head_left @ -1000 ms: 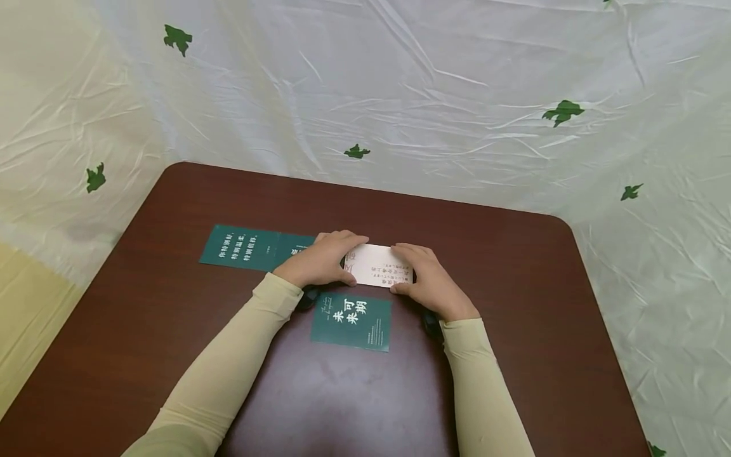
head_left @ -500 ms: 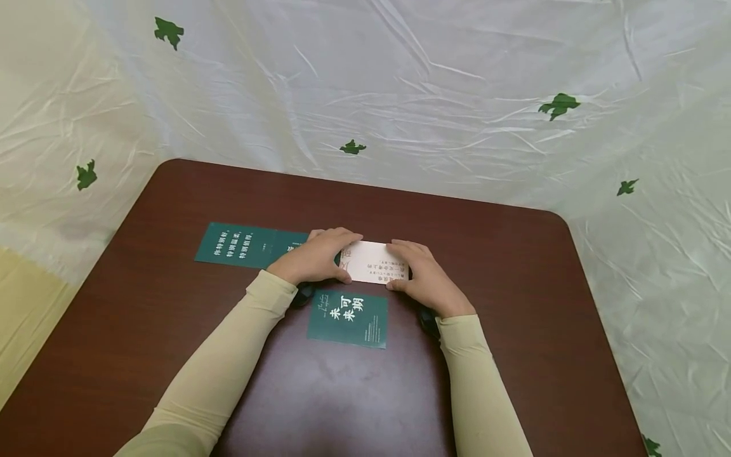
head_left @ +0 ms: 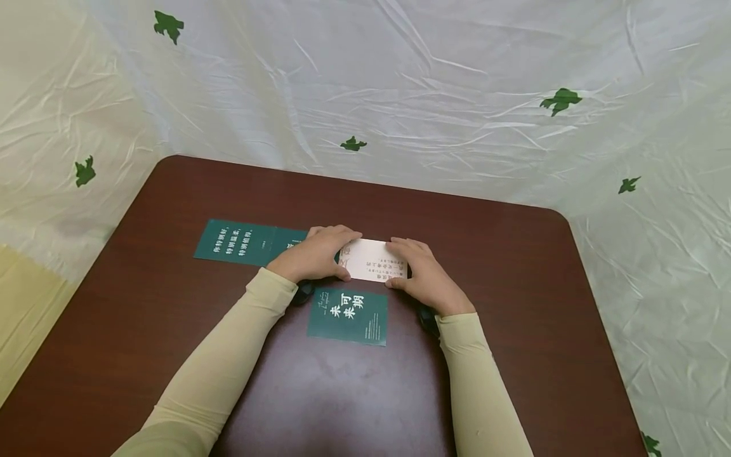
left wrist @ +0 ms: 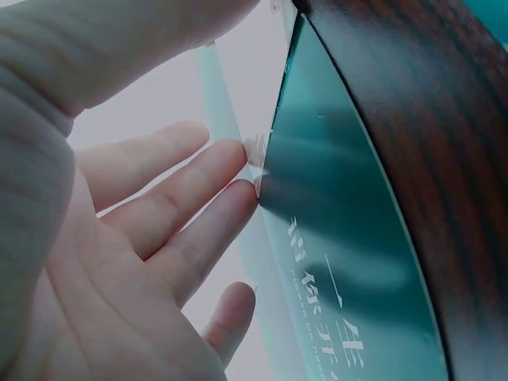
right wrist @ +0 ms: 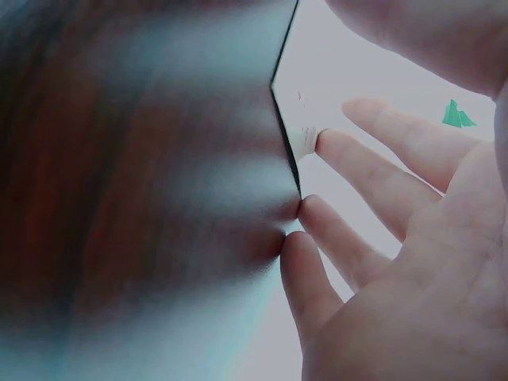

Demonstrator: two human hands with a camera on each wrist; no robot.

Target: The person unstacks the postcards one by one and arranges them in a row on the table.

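Note:
A white card (head_left: 372, 257) with brown printed writing lies between my two hands at the middle of the table. My left hand (head_left: 314, 255) holds its left end, thumb at the near edge and fingers at the far edge. The right hand (head_left: 429, 276) grips the right end the same way. Under and beside my left hand is a green card (head_left: 287, 241), partly hidden; white writing shows on this green card (left wrist: 341, 262) in the left wrist view. In the right wrist view, fingertips (right wrist: 309, 208) touch the white card's edge.
Another green card (head_left: 237, 242) adjoins the partly hidden one on the left. Closer to me lies a green card (head_left: 347, 317) with large white characters. The brown table (head_left: 514, 355) has rounded far corners, with white cloth (head_left: 434, 114) bearing green patches behind it.
The view has shifted slightly, so everything sits a little differently in frame. Both hands stay at the white card's ends, with no clear movement of the cards.

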